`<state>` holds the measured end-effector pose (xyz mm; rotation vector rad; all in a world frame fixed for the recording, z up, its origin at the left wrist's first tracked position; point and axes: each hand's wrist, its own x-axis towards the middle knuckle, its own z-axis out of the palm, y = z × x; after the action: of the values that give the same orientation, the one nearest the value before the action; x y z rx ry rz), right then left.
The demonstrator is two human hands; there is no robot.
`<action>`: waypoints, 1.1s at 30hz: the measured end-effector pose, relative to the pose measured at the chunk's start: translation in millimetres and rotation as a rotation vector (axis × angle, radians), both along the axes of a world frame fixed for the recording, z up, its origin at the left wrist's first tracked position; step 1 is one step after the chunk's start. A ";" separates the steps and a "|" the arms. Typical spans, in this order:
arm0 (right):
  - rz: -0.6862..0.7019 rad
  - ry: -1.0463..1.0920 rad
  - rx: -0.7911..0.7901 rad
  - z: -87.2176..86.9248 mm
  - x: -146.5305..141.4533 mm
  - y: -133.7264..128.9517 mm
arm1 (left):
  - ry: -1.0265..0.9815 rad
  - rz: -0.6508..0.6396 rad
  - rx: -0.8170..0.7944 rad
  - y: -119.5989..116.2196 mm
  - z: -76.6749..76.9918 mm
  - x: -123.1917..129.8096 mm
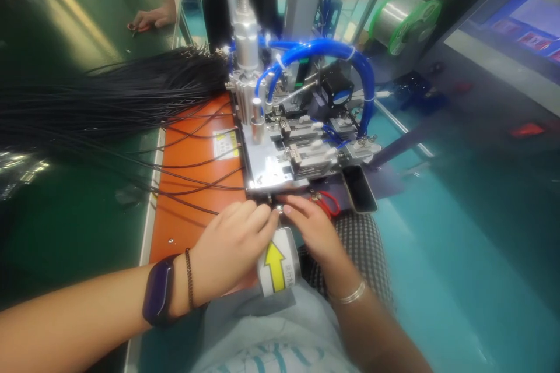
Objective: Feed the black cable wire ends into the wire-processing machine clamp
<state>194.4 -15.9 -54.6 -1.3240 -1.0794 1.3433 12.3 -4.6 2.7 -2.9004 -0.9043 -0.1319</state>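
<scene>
My left hand (238, 236) is closed, its fingers curled at the front edge of a metal machine fixture (266, 172); what they grip is hidden. Just to the right, my right hand (312, 230) has its fingers stretched out toward the left hand. A small shiny metal piece (280, 208) shows between the two hands, and I cannot tell which hand touches it. Thin black cables (192, 191) run across an orange board (188, 227) toward the fixture. Below the hands is a white label with a yellow arrow (275, 268).
A large bundle of black cables (109, 93) lies at left. Blue hoses (328, 49) arch over the fixture. A phone (359, 188) and a red-handled tool (330, 204) lie at its right front. Behind are a wire spool (405, 20) and another person's hand (153, 17).
</scene>
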 end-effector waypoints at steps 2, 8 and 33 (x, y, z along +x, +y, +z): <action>0.026 -0.064 0.070 2.3 1.8 0.2 | -0.036 -0.025 0.015 1.1 -1.8 -1.5; -0.019 -0.108 0.020 7.3 2.1 2.7 | -0.097 -0.073 0.040 3.9 -1.2 -0.4; 0.120 -0.241 -0.086 12.3 -2.0 12.3 | 0.049 0.088 -0.065 -0.4 9.8 -7.7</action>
<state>192.4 -3.5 -42.2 -1.5352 -1.2935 1.3546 4.6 -5.0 12.5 -2.9020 -1.0440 -0.0250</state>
